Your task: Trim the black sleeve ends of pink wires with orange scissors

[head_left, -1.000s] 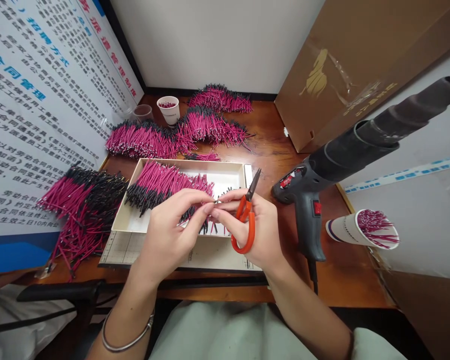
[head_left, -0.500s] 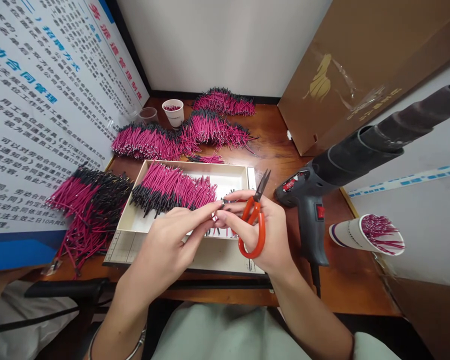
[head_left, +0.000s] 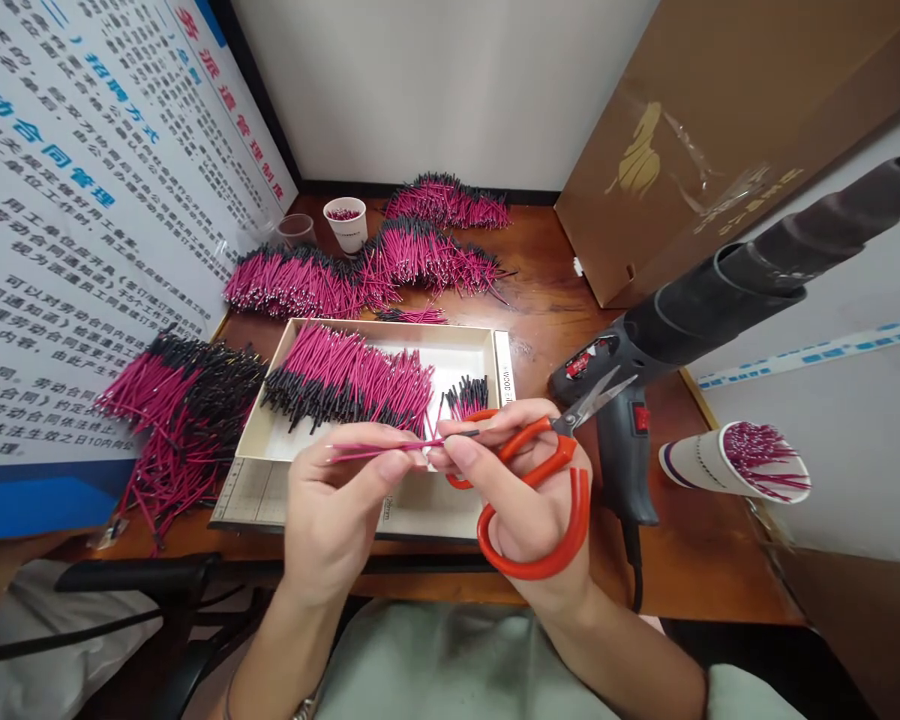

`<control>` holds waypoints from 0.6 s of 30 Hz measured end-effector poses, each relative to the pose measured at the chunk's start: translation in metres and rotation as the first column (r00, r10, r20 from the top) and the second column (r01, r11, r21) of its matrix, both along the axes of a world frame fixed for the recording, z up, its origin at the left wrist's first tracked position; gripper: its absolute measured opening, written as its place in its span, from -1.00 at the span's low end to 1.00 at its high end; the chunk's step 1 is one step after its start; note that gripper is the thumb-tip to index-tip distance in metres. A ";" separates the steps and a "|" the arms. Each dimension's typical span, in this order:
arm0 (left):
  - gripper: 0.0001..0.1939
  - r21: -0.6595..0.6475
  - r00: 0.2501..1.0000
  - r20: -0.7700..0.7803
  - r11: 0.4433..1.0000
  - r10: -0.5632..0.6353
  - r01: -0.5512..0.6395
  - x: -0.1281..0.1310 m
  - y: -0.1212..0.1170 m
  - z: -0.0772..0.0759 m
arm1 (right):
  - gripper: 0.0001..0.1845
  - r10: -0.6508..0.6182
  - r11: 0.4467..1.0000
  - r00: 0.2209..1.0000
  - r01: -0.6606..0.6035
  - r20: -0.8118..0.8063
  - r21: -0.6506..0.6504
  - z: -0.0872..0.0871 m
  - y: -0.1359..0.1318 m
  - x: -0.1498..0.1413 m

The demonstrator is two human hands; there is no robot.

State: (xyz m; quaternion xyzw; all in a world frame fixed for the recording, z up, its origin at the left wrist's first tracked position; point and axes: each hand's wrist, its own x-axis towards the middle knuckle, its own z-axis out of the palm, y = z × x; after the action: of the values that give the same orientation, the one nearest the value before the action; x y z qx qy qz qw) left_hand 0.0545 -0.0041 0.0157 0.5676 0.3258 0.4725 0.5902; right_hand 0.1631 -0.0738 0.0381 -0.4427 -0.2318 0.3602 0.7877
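Note:
My left hand (head_left: 341, 505) pinches a thin pink wire (head_left: 379, 448) that lies level in front of me. My right hand (head_left: 525, 490) grips orange-handled scissors (head_left: 547, 480), blades pointing right and slightly apart; its thumb and forefinger also pinch the wire's right end. Both hands hover over the near edge of a shallow white tray (head_left: 457, 352) that holds a heap of pink wires with black ends (head_left: 349, 378) and a small bunch (head_left: 469, 393).
A black heat gun (head_left: 690, 310) stands at right, a paper cup of wire bits (head_left: 735, 462) beside it. Piles of pink wires (head_left: 176, 415) lie at left and at the back (head_left: 360, 270), with two cups (head_left: 345, 222). A printed board leans left, a cardboard box (head_left: 727, 120) right.
My hands came nearer and lower. The scissors swung from pointing up to pointing right. A pink wire now stretches between my fingers.

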 end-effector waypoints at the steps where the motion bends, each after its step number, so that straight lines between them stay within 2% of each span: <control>1: -0.54 0.007 1.000 -0.011 1.000 0.004 -0.004 0.002 0.000 0.000 | -0.75 0.016 1.000 1.000 -0.016 0.004 -0.012 -0.001 0.000 -0.001; 4: -0.53 0.056 0.997 -0.074 0.998 0.015 -0.011 0.002 0.005 0.001 | -0.72 0.079 0.992 0.996 -0.074 0.048 -0.102 -0.005 -0.002 0.006; 6: -0.70 0.087 0.990 -0.140 0.996 0.024 -0.012 -0.003 0.015 0.006 | -0.70 0.094 0.977 0.987 -0.067 0.127 -0.203 -0.008 -0.005 0.018; 8: -0.86 0.153 0.965 -0.256 0.988 0.057 -0.018 -0.009 0.028 0.013 | -0.62 0.064 0.945 0.971 0.016 0.231 -0.326 -0.013 -0.010 0.033; 9: -0.82 0.240 0.926 -0.363 0.971 0.102 -0.012 -0.012 0.036 0.017 | -0.55 0.036 0.906 0.954 0.095 0.298 -0.412 -0.017 -0.013 0.041; 10: -0.73 0.330 0.871 -0.468 0.944 0.152 0.012 -0.014 0.044 0.020 | -0.50 0.015 0.885 0.946 0.138 0.323 -0.445 -0.020 -0.017 0.049; 13: -0.50 0.529 0.642 -0.694 0.835 0.326 0.149 -0.012 0.068 0.023 | -0.41 0.028 0.838 0.944 0.157 0.328 -0.523 -0.033 -0.026 0.068; 15: -0.45 0.552 0.546 -0.754 0.803 0.366 0.224 -0.007 0.081 0.020 | -0.33 0.049 0.810 0.945 0.152 0.323 -0.566 -0.044 -0.030 0.075; 18: -0.49 0.558 0.473 -0.786 0.785 0.398 0.268 0.001 0.095 0.008 | -0.28 0.089 0.780 0.941 0.138 0.326 -0.610 -0.062 -0.032 0.081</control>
State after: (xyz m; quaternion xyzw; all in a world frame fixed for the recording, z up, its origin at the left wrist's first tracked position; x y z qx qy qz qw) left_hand 0.0559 0.0909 0.0232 0.8712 0.4303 0.2148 0.0982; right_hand 0.2442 -0.1055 -0.0243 -0.7363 -0.2246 0.3248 0.5495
